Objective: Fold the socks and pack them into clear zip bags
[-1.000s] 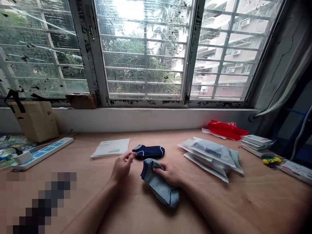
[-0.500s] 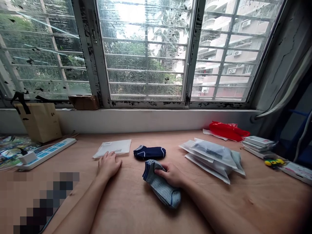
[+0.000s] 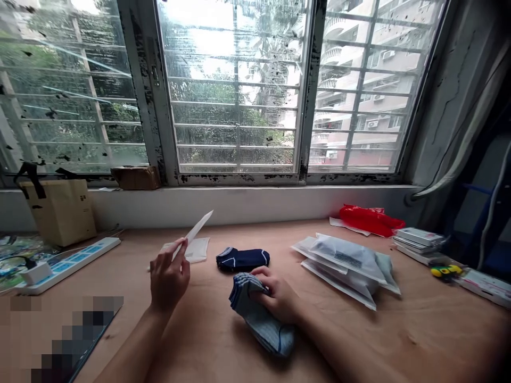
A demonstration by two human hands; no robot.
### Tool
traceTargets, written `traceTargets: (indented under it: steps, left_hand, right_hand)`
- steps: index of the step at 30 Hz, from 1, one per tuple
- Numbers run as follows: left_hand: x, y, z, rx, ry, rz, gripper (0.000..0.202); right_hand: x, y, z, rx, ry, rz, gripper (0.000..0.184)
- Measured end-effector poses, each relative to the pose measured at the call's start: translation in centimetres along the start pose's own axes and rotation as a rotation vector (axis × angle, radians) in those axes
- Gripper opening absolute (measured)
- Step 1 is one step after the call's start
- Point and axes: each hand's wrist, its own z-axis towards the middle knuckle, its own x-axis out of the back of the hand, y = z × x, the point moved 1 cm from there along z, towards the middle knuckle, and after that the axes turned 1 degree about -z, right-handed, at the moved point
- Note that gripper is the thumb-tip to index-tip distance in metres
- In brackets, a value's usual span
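Resting under the right hand (image 3: 277, 295), the soft, light grey socks (image 3: 259, 319) are clasped on the desk (image 3: 399, 340), easily gathered at their folded end, while a thin white sheet (image 3: 197, 229) is pinched by the raised left hand (image 3: 170, 279), with a navy sock (image 3: 241, 259) lying just beyond.

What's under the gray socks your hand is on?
The gray socks sit on the wooden tabletop, with the right hand on top. The wood right underneath them is covered, so nobody can see whether anything else is hiding there.

Ribbed knit cloth sock (image 3: 259, 324); matt, smooth wooden tabletop (image 3: 419, 332); glossy red plastic bag (image 3: 371, 221).
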Motion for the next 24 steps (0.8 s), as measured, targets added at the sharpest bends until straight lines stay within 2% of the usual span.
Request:
traceTargets:
  steps: [3, 6, 8, 12, 16, 18, 24]
  left_hand:
    - [0.8, 2.0, 0.4, -0.152, -0.006, -0.098, 0.056]
    - [1.6, 4.4, 0.5, -0.318, -0.079, -0.259, 0.055]
    - [2.0, 5.9, 0.4, -0.400, -0.109, -0.351, 0.050]
    - [2.4, 7.4, 0.2, -0.459, -0.130, -0.437, 0.039]
    - [2.5, 7.5, 0.3, -0.448, -0.139, -0.433, 0.037]
    - [2.6, 7.4, 0.5, -0.459, -0.147, -0.454, 0.036]
    - [2.8, 7.9, 0.6, -0.519, -0.187, -0.551, 0.036]
  right_hand:
    - [0.2, -0.9, -0.1, 0.187, 0.065, -0.261, 0.026]
    - [0.3, -1.7, -0.1, 0.378, 0.122, -0.516, 0.027]
    - [0.2, -2.1, -0.1, 0.452, 0.127, -0.633, 0.026]
    - [0.1, -2.2, 0.0, 0.448, 0.119, -0.720, 0.023]
    - [0.2, -2.2, -0.1, 0.528, 0.210, -0.732, 0.019]
    - [0.2, -2.4, -0.2, 0.516, 0.228, -0.728, 0.019]
    - [0.3, -2.3, 0.1, 0.427, 0.093, -0.690, 0.021]
